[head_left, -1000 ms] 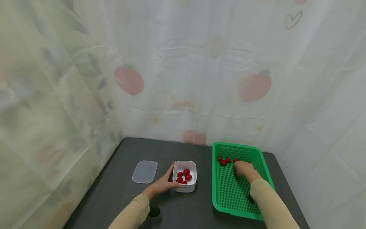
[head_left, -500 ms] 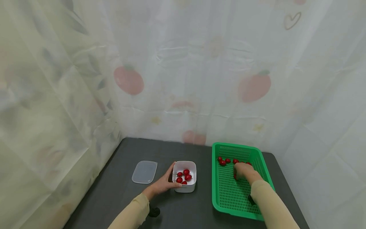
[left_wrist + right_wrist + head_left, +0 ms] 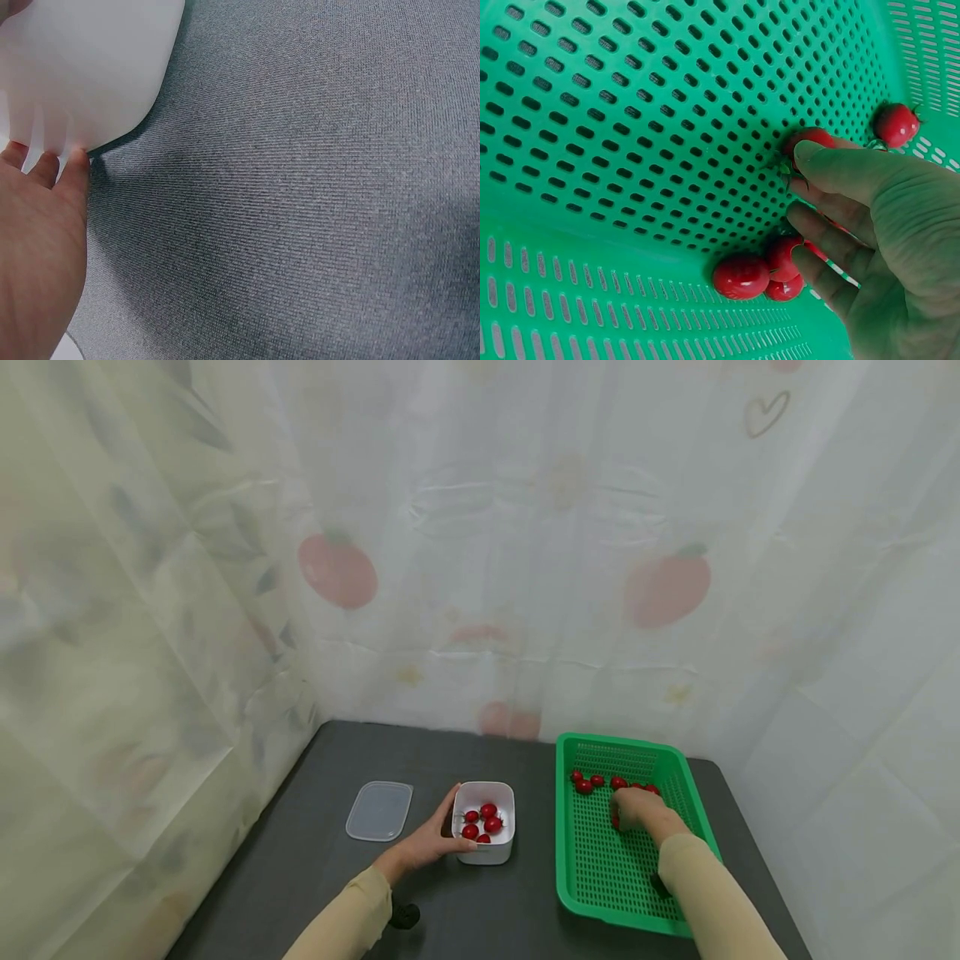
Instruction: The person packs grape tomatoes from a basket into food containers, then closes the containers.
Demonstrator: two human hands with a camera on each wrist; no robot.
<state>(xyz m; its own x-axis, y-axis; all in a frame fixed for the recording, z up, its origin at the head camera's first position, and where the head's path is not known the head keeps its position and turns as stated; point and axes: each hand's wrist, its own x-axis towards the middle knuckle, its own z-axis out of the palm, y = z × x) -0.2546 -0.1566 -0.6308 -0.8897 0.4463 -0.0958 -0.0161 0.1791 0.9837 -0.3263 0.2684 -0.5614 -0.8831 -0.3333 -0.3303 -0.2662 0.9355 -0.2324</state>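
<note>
My left hand [image 3: 429, 842] holds a square white plastic container [image 3: 489, 855], thumb at its front rim and fingers along its left side. The left wrist view shows the fingertips [image 3: 76, 159] against the container's smooth wall. Several red cherry tomatoes [image 3: 492, 825] lie inside it. Over in the green basket [image 3: 563, 860], my right hand [image 3: 643, 808] is bent down among more cherry tomatoes. Seen from the right wrist, its thumb and fingers pinch a cherry tomato [image 3: 815, 136] with a green stem, and others [image 3: 740, 276] sit just beside the lower fingers.
A flat translucent lid [image 3: 380, 811] lies on the dark grey table [image 3: 450, 752], left of the container. Pale printed curtains [image 3: 480, 568] hang behind and on both sides. Loose cherry tomatoes [image 3: 584, 787] rest near the basket's far end.
My right hand has shifted very slightly in the basket, and cherry tomatoes beyond it now show to its right. The left hand and the container have stayed put.
</note>
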